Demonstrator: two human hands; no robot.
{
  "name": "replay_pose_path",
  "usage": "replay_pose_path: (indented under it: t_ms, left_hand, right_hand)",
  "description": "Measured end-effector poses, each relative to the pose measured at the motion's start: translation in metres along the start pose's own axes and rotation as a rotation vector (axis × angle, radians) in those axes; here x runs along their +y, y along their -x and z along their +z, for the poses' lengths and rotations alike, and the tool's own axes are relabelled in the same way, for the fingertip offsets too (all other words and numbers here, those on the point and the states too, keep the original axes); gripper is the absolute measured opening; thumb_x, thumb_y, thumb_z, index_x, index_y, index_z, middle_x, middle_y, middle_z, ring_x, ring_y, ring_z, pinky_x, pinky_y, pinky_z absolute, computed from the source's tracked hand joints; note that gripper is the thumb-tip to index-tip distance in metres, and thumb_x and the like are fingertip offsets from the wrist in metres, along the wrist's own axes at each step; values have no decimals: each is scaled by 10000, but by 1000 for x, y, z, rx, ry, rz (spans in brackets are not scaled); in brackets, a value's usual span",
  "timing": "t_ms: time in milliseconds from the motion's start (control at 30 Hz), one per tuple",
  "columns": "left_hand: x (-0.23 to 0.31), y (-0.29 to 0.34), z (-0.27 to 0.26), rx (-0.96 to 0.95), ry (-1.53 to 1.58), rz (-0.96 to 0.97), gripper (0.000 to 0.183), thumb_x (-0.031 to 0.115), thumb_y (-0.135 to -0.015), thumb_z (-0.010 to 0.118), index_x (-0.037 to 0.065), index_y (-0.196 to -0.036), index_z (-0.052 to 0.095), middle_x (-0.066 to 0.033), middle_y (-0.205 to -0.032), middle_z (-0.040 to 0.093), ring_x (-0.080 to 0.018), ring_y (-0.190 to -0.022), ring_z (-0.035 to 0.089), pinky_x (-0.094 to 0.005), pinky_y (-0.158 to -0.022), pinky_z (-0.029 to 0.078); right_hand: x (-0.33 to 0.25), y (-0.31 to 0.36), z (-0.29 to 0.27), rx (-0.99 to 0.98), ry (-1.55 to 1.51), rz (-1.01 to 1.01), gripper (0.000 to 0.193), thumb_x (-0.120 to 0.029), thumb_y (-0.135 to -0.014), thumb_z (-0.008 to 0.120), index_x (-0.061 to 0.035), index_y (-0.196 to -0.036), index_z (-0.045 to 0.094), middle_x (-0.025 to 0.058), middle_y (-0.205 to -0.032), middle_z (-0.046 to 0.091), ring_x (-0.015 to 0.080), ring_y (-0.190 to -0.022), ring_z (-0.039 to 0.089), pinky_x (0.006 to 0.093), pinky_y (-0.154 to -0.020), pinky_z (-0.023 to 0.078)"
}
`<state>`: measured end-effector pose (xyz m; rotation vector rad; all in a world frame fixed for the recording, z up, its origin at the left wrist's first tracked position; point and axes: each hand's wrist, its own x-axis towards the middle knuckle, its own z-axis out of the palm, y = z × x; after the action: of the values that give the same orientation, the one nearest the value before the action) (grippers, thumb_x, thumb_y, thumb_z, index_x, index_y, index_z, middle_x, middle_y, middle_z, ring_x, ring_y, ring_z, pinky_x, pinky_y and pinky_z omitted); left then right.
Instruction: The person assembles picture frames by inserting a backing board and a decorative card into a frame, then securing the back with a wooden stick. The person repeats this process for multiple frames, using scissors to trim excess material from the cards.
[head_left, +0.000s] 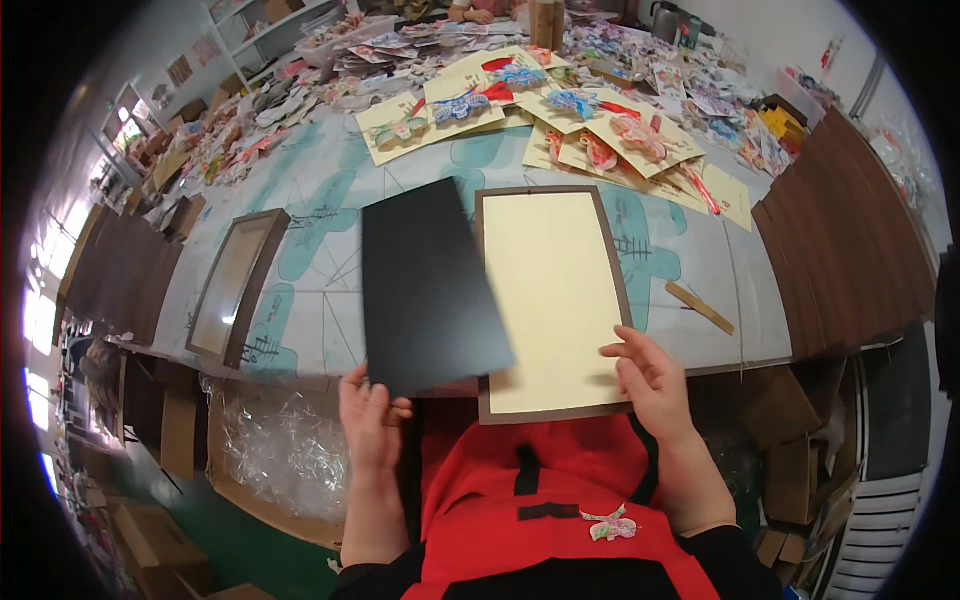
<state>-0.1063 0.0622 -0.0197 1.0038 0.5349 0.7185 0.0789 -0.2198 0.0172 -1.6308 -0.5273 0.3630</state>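
Note:
My left hand [375,415] grips a black backing board [425,290] by its lower left corner. The board is tilted, and its right side overlaps the left edge of a brown picture frame [615,260]. Inside that frame lies a cream sheet [550,290]. The frame's lower end reaches past the table's front edge, above my red apron [540,490]. At the frame's lower right side is my right hand [650,385], fingers apart and holding nothing; whether its fingertips touch the frame I cannot tell.
A glazed frame [237,285] lies at left. Stacked brown frames stand at right [850,240] and far left [115,265]. A flat wooden stick [700,307] lies right. Cream cards with colourful paper figures [635,135] lie behind. Below the table, a box holds clear plastic wrap [285,450].

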Motion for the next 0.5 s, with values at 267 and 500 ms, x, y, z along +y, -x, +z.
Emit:
replay_pose_path:
  t_ms: [267,500]
  left_hand:
    - [-8,30,54,-485,-90,-252,413,33,-918,498,9,-1262,271,-152,-961,599,-191,-665,629,-270,-570,540]
    - [-25,18,50,-500,-757,237,415,73,-773,714,-1,-1149,554,-53,-923,547,-102,-680,500,-211,-581,439]
  right_hand:
    - [-7,-18,12,45,-339,120,502,-42,-908,474,24,-1386,334,-34,-730,522,21,-578,438,170,-532,367]
    - [15,-28,-12,90,-280,153,490,-9,-887,486,74,-1354,364,-19,-775,559,15,-646,467,170,-595,380]
